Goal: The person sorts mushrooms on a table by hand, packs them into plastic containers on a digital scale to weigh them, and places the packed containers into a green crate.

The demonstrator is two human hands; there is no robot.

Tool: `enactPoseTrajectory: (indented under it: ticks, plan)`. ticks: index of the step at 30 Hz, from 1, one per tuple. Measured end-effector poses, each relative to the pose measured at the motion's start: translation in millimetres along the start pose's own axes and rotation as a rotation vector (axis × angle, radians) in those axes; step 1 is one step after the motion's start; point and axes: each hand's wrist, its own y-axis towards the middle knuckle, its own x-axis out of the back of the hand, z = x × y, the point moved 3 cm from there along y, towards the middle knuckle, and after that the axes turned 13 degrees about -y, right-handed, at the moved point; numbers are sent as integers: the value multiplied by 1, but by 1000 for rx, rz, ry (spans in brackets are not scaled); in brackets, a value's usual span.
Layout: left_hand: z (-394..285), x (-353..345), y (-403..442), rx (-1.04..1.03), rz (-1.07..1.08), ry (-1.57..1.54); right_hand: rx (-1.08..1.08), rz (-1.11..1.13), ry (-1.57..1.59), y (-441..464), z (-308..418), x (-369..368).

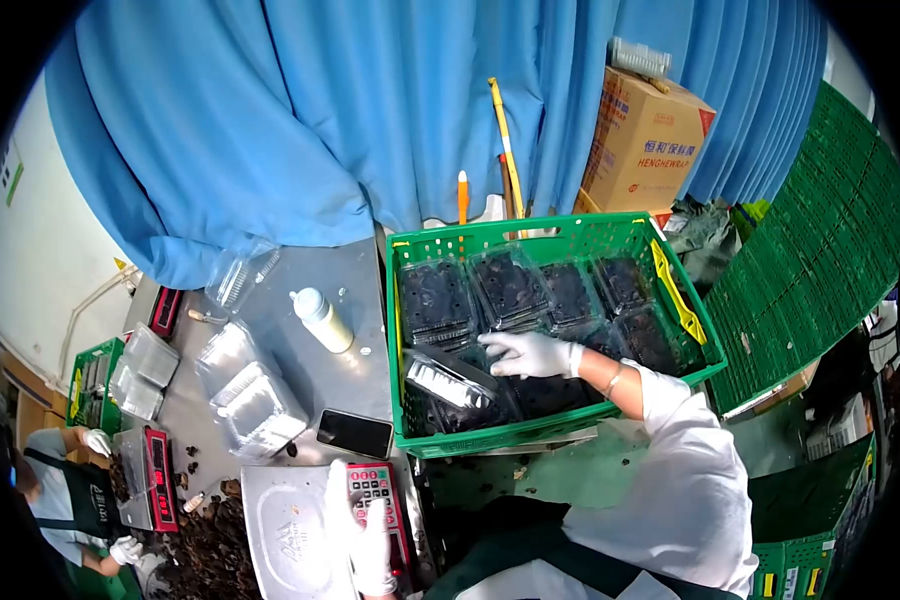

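My right hand point(535, 355), in a white glove, reaches over a green crate point(560, 436) with its fingers stretched out. Below and left of those fingertips, a clear plastic box point(452, 380) sits tilted on other boxes. Several clear boxes of dark, dried-looking pieces point(510, 285) fill the crate in rows. My left hand point(368, 540), also gloved, has its fingers spread at the edge of a scale point(285, 535) with a red keypad point(373, 487). Nothing shows between the fingers of either hand.
Stacked clear containers point(255, 400), a white bottle point(322, 322) and a phone point(355, 433) lie on the metal table point(355, 285). Loose dark pieces point(210, 550) are heaped beside the scale. A co-worker point(70, 490) works at the left by another scale point(152, 480). A carton point(645, 140) stands behind.
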Motion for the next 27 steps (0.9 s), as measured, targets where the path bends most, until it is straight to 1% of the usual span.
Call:
enactPoseTrajectory:
  ticks: [1,2,4,5,6,7,8,10,11,12,14,15,16,17,18,20,21,22,24,25,26,27]
  plan:
    - [1,-9,6,-138,95,97,-67,116,60,4,-4,-8]
    - [6,-19,11,-277,192,193,-41,174,176,17,-14,-18]
    - [7,-37,18,-273,350,294,-95,315,330,22,1,-23]
    - [12,-45,20,-340,351,410,116,267,91,35,-5,-32]
    - [17,-51,22,-380,348,435,322,214,-153,47,-10,-41]
    - [16,-56,25,-404,351,472,234,169,-271,31,23,-32]
    - [16,-60,28,-429,354,508,205,99,-293,37,19,-39]
    - [17,-66,33,-416,339,486,179,184,74,60,14,-37]
    - [18,-69,36,-401,319,456,212,166,130,81,-8,-43]
    - [20,-71,40,-378,336,460,238,287,269,92,-10,-41]
    - [18,-79,45,-387,352,511,409,217,295,102,-12,-46]
    - [18,-85,50,-405,367,507,332,196,314,103,-16,-51]
    - [19,-89,54,-419,350,551,333,180,313,100,-10,-49]
    - [19,-92,56,-432,334,596,370,234,455,94,-3,-49]
    - [20,-95,59,-382,296,572,407,288,594,83,18,-43]
    - [24,-98,63,-279,241,452,413,338,288,85,38,-38]
    - [26,-97,64,-175,223,314,502,35,-87,81,39,-28]
    - [25,-97,64,-203,226,323,508,22,-126,76,44,-22]
    - [16,-96,65,-170,315,19,631,-133,-33,75,42,-17]
    - [10,-96,65,-133,320,-88,567,-42,184,67,49,-10]
    - [3,-101,62,-102,392,-308,499,50,400,57,57,-3]
    - [-5,-105,64,-83,400,-422,529,65,555,47,64,7]
